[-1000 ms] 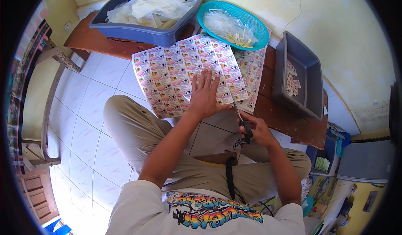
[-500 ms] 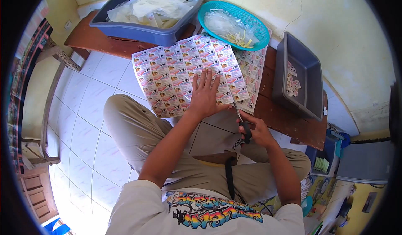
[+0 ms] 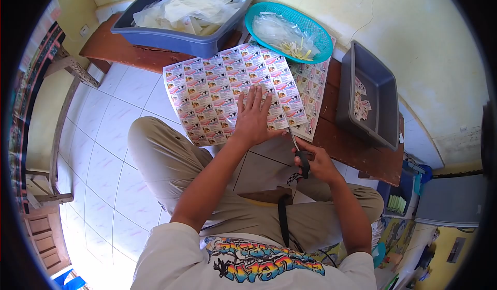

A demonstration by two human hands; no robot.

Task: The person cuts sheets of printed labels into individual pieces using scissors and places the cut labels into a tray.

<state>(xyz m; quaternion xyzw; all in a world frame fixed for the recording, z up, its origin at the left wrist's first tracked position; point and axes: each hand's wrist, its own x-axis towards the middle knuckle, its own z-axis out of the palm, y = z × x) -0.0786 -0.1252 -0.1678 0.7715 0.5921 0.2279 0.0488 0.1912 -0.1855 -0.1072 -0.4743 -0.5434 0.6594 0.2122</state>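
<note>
A large sheet of printed labels (image 3: pixel 207 93) lies partly on a brown bench and overhangs its front edge toward my lap. My left hand (image 3: pixel 252 118) rests flat on the sheet near its lower right part, fingers spread. In my right hand (image 3: pixel 320 161) is a pair of scissors (image 3: pixel 302 158) with black handles. Their blades point up at the sheet's lower edge, just right of my left thumb. More printed sheets (image 3: pixel 313 91) lie beneath, showing at the right.
On the bench (image 3: pixel 357 155) stand a blue-grey tub (image 3: pixel 171 46) of clear plastic bags, a turquoise basket (image 3: pixel 327 36) of small bags and yellowish strips, and a grey tub (image 3: pixel 370 127) with some cut labels. White tiles (image 3: pixel 111 186) cover the floor.
The scissors and my right hand have shifted very slightly; the blades now look closer together. My left hand and the sheet have stayed in place.
</note>
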